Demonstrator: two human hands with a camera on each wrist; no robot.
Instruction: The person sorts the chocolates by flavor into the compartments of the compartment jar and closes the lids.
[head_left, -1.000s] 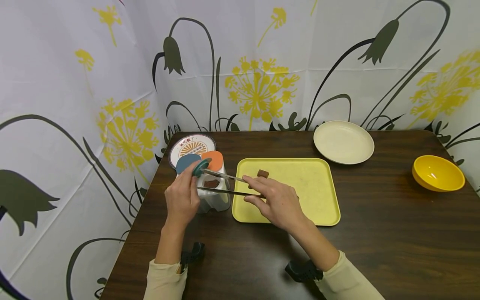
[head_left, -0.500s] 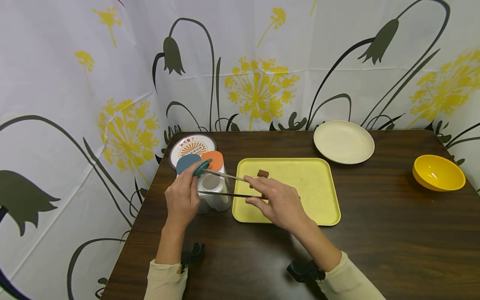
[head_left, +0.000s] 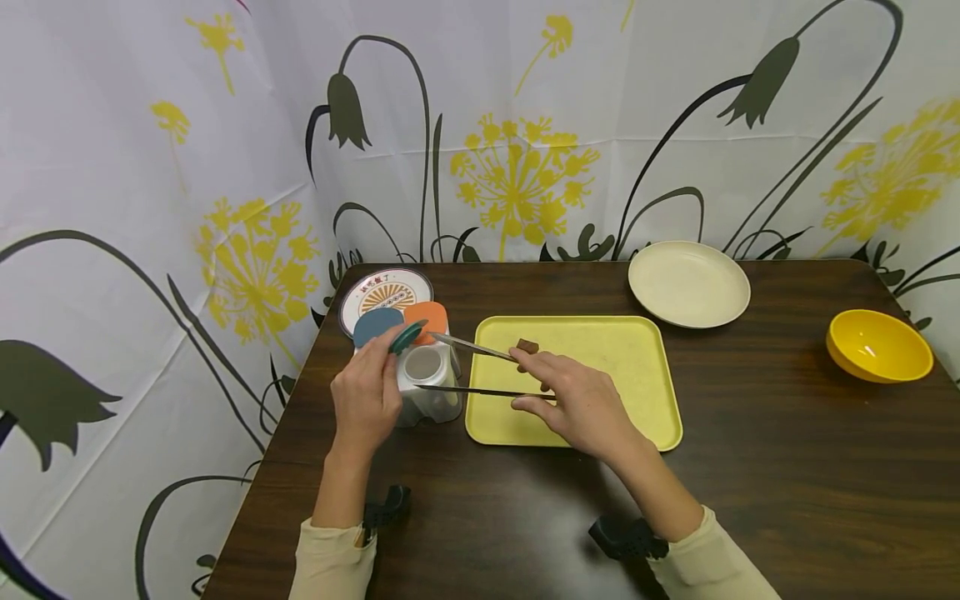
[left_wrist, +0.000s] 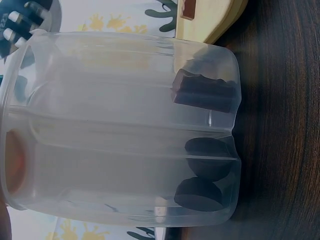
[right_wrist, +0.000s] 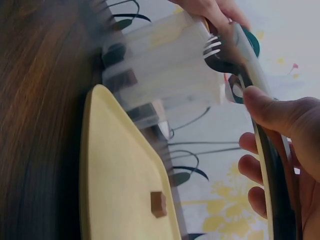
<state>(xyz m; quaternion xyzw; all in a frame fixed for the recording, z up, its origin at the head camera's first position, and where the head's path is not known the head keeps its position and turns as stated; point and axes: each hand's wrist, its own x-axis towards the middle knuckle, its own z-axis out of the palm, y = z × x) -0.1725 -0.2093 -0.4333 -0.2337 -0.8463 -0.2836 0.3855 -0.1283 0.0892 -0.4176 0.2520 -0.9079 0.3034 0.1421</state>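
Note:
My left hand (head_left: 365, 392) holds up a green lid (head_left: 407, 336) at the opening of a clear divided container (head_left: 427, 400). Through its wall in the left wrist view, a dark brown block (left_wrist: 205, 92) lies at the bottom of one compartment, and dark round pieces (left_wrist: 207, 160) lie in the neighbouring one. My right hand (head_left: 573, 400) grips metal tongs (head_left: 480, 348), whose arms are spread with nothing between the tips. One tip, fork-shaped, shows in the right wrist view. The tongs extend over the yellow tray (head_left: 637, 375), where a brown block (head_left: 527, 346) lies.
The container's blue lid (head_left: 377, 323) and orange lid (head_left: 426, 321) are down. Behind it lies a patterned plate (head_left: 386, 292). A cream plate (head_left: 688, 285) stands at the back right and a yellow bowl (head_left: 877, 346) at the far right of the wooden table (head_left: 787, 483).
A brown piece seen at the container's opening one second ago has dropped inside. The tongs have since drawn back to the right with my right hand. My left hand stays at the lid.

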